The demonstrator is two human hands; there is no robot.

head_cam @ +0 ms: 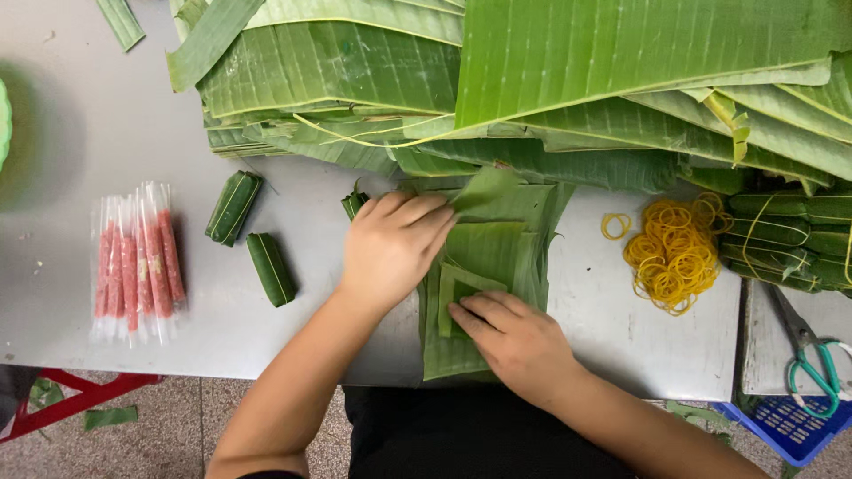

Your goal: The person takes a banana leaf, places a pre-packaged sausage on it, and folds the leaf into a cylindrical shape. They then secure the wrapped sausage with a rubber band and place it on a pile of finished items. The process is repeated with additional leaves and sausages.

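My left hand lies flat on the left side of a stack of cut banana leaf pieces at the front of the grey table, fingertips on a leaf edge. My right hand presses its fingers on a small folded leaf square that sits on the stack. Neither hand grips anything. Two wrapped green leaf rolls lie to the left, and a third small one is just beyond my left hand.
Big banana leaves pile across the table's back. Clear plastic tubes of pink meat lie at the left. Yellow rubber bands heap at the right beside tied leaf bundles. Green-handled scissors rest above a blue basket.
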